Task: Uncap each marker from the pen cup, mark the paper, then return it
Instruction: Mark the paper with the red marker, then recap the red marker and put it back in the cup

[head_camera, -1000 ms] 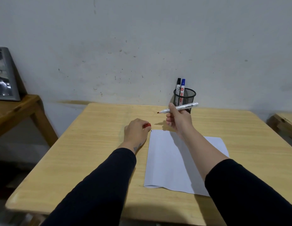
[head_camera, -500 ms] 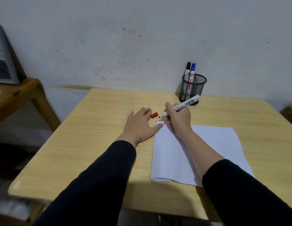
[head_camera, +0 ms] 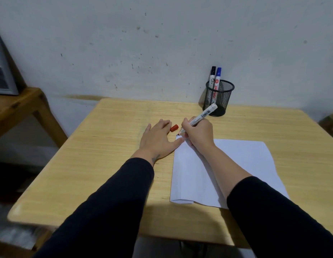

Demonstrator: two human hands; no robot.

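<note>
The right hand grips an uncapped marker, its tip at the far-left corner of the paper. The left hand lies flat on the table, thumb on the paper's edge. A red cap lies at the hand's two o'clock. The mesh pen cup at the table's one o'clock holds two markers.
</note>
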